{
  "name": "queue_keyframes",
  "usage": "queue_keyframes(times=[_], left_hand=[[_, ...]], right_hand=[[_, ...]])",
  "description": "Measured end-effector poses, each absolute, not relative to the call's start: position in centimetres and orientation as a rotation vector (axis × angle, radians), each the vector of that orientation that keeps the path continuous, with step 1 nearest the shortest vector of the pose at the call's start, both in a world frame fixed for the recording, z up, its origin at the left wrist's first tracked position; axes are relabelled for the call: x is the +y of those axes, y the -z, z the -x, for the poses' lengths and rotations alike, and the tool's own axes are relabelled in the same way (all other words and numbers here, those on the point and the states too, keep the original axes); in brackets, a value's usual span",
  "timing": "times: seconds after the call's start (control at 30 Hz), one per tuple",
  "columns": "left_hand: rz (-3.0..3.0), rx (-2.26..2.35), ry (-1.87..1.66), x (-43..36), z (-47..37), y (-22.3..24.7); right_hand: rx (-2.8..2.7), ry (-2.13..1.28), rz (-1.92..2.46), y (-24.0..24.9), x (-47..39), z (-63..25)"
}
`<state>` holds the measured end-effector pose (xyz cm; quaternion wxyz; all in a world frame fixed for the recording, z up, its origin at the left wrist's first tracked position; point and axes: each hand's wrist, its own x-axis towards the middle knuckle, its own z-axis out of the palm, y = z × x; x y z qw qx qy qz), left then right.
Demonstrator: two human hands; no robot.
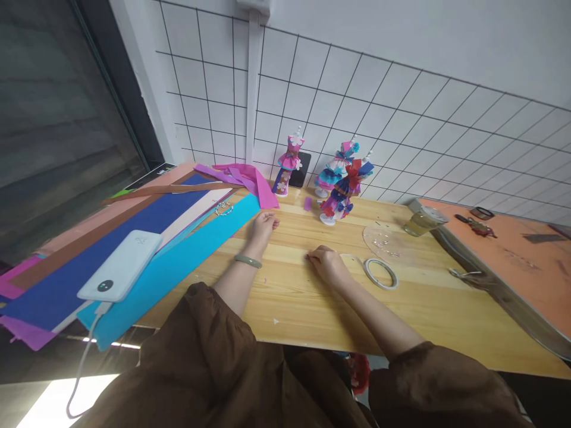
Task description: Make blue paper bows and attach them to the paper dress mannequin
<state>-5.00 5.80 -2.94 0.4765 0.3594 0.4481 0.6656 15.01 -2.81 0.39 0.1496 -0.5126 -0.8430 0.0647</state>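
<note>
My left hand [264, 226] rests on the wooden table [285, 303] with its fingers curled, near the end of a magenta paper strip [261, 185]; whatever it holds, if anything, is too small to see. My right hand [325, 261] lies to the right and nearer to me, fingertips pressed together on the wood, their contents not discernible. A roll of white tape [380, 273] lies flat beside my right forearm. Beyond the hands stand small dress figures of coloured paper: a pink one [291, 163], a blue and pink one [332, 172] and a red and blue one [348, 193].
Coloured paper sheets [200, 246] cover the left side, under a white power bank [120, 266] with a cable and a beaded bracelet [223, 208]. A phone [301, 170] leans at the wall. Rightward are a clear dish [379, 242], a cup [422, 221], scissors [466, 274] and an orange surface [513, 261].
</note>
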Motion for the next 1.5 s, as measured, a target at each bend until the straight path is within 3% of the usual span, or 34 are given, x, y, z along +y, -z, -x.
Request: queue_keyframes(times=[0.33,0.53,0.77,1.2,1.27,1.5], left_hand=[[-0.88,1.094,-1.619,5.7,5.1,2.9],[-0.883,1.09,-1.619,5.5,5.0,2.8],[-0.881,1.09,-1.618,5.4,5.0,2.7],[-0.868,1.075,-1.619,5.3,5.0,2.5],[-0.866,1.077,-1.62,5.3,5.0,2.5],[-0.872,1.074,-1.618,5.3,5.0,2.7]], right_hand=[[-2.534,-0.141,1.413,-1.0,-3.8,-13.8],[-2.797,0.358,1.323,-0.9,-5.0,-11.3],[-2.903,0.532,1.21,-0.8,-6.8,-10.6],[-2.493,-0.674,1.501,-1.4,-1.0,-13.1],[-2.512,-0.563,1.475,-1.6,-0.8,-12.7],[-2.82,0.336,1.296,-1.4,-5.2,-11.3]])
